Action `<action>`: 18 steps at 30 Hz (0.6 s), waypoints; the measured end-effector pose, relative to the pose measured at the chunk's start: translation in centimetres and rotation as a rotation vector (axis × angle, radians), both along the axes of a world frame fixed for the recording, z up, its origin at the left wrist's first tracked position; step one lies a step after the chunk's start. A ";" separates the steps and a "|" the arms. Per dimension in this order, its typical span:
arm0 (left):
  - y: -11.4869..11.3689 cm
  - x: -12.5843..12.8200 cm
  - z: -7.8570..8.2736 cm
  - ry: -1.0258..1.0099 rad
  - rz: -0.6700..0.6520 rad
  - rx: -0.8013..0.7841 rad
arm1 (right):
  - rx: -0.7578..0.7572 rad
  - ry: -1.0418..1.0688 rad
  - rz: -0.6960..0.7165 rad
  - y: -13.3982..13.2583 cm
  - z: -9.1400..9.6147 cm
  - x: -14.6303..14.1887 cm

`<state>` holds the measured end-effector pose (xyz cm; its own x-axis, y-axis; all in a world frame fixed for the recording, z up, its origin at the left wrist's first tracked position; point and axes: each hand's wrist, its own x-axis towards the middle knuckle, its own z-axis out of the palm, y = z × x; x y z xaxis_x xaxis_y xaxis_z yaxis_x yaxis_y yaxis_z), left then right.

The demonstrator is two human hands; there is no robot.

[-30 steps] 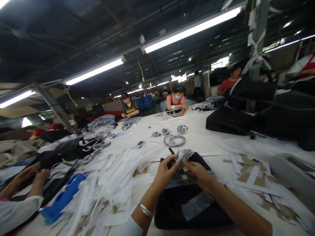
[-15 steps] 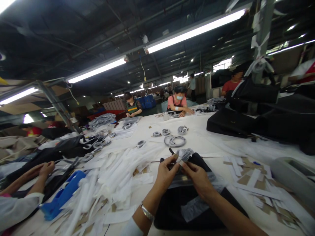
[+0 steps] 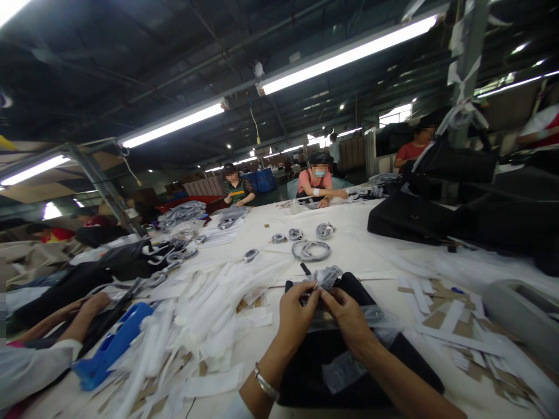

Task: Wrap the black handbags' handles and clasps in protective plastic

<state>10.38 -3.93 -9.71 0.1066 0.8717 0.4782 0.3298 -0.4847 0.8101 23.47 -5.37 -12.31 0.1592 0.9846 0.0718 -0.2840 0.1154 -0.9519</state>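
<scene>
Above a black bag [image 3: 318,381], my left hand [image 3: 293,317] and my right hand [image 3: 351,323] meet with pinched fingertips. They hold a crumpled, clear plastic wrapping [image 3: 328,276]; what is inside it is hard to make out. A short dark strap end [image 3: 305,269] pokes out beside my left fingers. More clear plastic lies across the bag, including a loose piece [image 3: 343,372] between my forearms. The bag rests on the white table right under both hands.
Grey strap coils [image 3: 311,251] lie beyond the bag. White strips [image 3: 209,308] and a blue plastic holder [image 3: 114,348] are to the left, near a co-worker's hands [image 3: 89,305]. Card scraps [image 3: 452,317] and a grey bin [image 3: 519,314] sit right. Black bags [image 3: 414,215] are piled behind.
My fingertips have drawn closer together, and the small white piece between them now shows less. At the left, the co-worker's hands have shifted right and slightly down.
</scene>
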 end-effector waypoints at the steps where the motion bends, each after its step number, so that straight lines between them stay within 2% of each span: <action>1: 0.0 0.0 0.0 0.008 0.014 0.012 | -0.002 0.001 -0.004 -0.1 0.1 0.0; 11: 0.1 0.1 -0.5 0.020 0.063 0.145 | -0.010 0.107 0.056 0.2 0.0 -0.3; 18: 0.3 -0.6 -0.3 0.174 0.011 0.332 | -0.021 0.136 0.070 -0.3 0.7 0.0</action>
